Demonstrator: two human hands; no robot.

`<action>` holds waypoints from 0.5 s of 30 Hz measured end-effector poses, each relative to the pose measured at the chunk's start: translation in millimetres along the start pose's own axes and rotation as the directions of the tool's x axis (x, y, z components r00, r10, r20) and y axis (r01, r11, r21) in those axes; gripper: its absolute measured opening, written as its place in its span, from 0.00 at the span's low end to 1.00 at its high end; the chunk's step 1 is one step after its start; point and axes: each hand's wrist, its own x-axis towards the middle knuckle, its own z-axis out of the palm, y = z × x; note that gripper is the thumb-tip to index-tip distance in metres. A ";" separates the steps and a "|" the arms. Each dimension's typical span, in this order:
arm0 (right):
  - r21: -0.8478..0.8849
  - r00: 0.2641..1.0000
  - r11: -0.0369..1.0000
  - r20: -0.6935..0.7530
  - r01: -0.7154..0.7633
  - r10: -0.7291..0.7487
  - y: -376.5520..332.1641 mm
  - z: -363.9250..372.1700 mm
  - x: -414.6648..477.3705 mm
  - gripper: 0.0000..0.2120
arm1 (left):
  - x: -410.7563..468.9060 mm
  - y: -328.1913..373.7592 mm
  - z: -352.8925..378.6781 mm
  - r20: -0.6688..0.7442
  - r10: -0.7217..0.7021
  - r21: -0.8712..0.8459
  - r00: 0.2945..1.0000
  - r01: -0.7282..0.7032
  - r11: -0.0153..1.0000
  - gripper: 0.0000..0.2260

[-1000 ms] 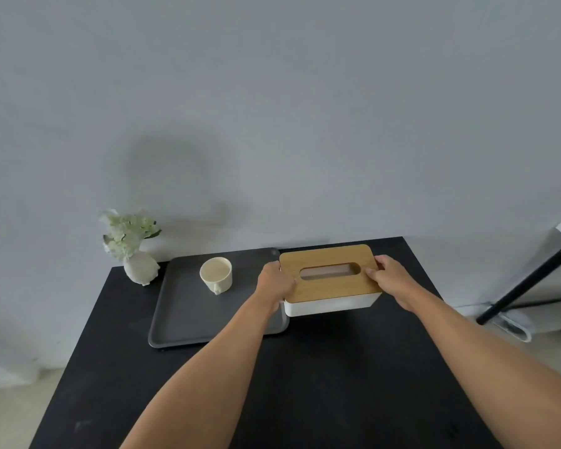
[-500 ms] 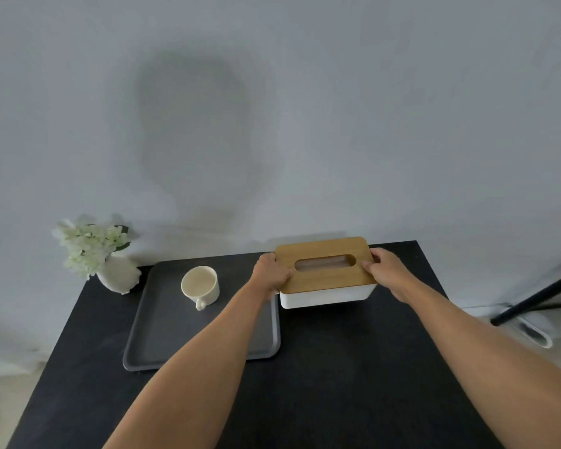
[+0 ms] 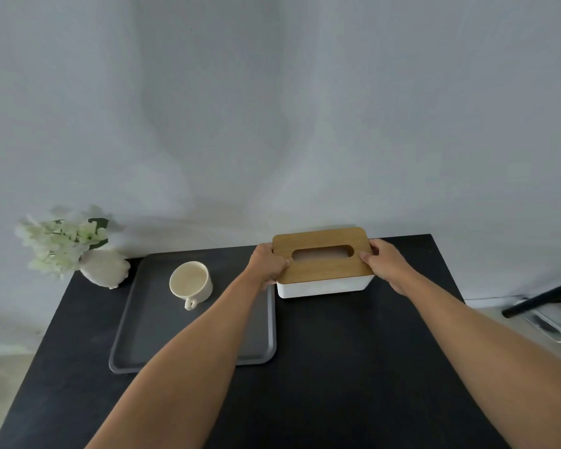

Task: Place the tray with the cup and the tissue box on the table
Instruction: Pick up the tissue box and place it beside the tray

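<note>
Setting down: the tissue box was the step in hand.
Table: black, bearing everything.
Tray: grey, left, flat on the table.
Tissue box: far right, just beside the tray, seemingly resting.
Left hand, right hand: each clasped a box end.
Cup: upright on the tray.
Next: probably letting go without nudging it.

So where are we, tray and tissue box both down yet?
Tray lies flat on the table with the cup on it. Left hand and right hand grip the tissue box at the table's back edge. Left: letting go.
</note>
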 end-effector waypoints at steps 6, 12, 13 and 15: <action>-0.001 1.000 1.000 -0.004 0.010 -0.010 0.0 1.3 9.6 0.20 | 10.0 3.2 -0.5 0.012 -0.012 0.007 1.000 0.012 1.000 0.14; -0.011 1.000 1.000 -0.008 0.024 -0.024 -3.7 5.1 14.5 0.21 | 12.8 6.9 -5.1 0.016 -0.012 -0.004 1.000 0.012 1.000 0.12; -0.012 1.000 1.000 -0.010 0.025 -0.026 -4.1 5.2 15.1 0.21 | 12.4 7.8 -5.5 0.020 -0.012 -0.006 1.000 0.012 1.000 0.11; -0.010 1.000 1.000 -0.017 0.026 -0.026 -5.0 5.2 16.4 0.21 | 12.4 8.7 -5.5 0.021 -0.008 -0.003 1.000 0.008 1.000 0.13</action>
